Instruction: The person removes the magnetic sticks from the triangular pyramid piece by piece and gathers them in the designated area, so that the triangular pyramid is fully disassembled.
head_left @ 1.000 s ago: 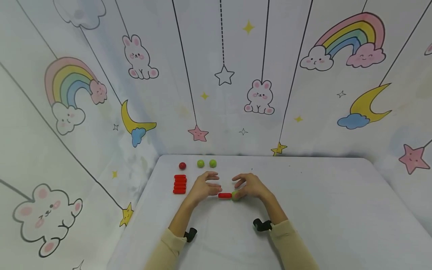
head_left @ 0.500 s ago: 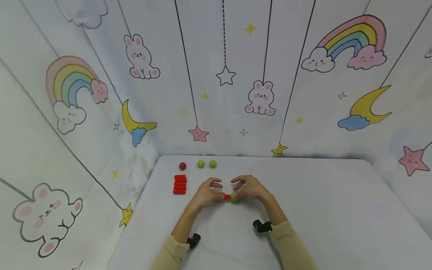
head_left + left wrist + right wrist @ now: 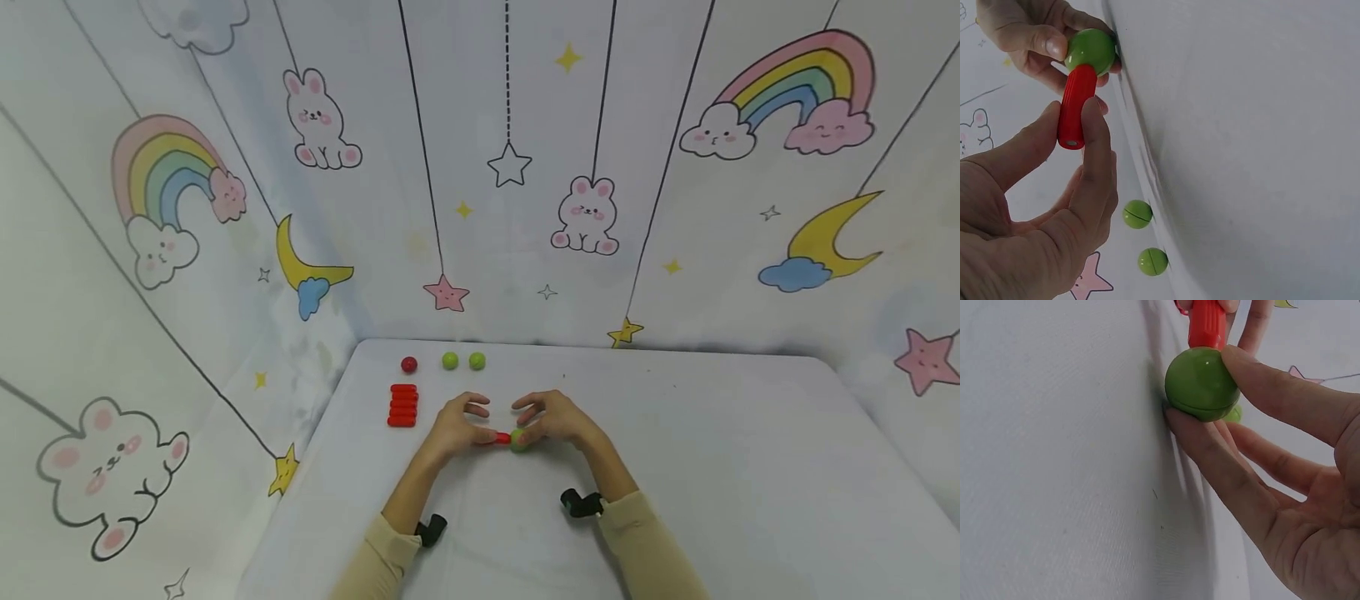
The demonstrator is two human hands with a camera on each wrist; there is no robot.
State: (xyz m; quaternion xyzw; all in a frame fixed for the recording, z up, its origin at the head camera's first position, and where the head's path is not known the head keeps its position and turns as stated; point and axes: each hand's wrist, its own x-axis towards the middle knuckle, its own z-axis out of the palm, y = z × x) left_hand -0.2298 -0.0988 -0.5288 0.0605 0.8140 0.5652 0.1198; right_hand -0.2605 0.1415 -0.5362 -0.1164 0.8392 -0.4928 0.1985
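My left hand (image 3: 456, 427) pinches a short red ribbed rod (image 3: 1076, 107) between thumb and index finger. In the left wrist view the rod's near end shows a small grey disc in its tip. Its other end meets a glossy green ball (image 3: 1202, 384). Thumb and fingertips of my right hand (image 3: 553, 418) pinch that ball from the side away from the rod. Rod and ball form one line between the two hands, low over the white table. My remaining fingers on both hands are spread loosely behind.
Several red rods (image 3: 402, 406) lie side by side at the table's left. Behind them sit a red ball (image 3: 408, 364) and two green balls (image 3: 450, 361), (image 3: 477, 361) near the back edge of the white table (image 3: 720, 467). A cartoon-printed curtain (image 3: 517, 100) rises behind.
My left hand has come right and slightly nearer, from beside the red rod to pinching it. The right hand keeps the green ball, shifted slightly left. The head view has tilted a little.
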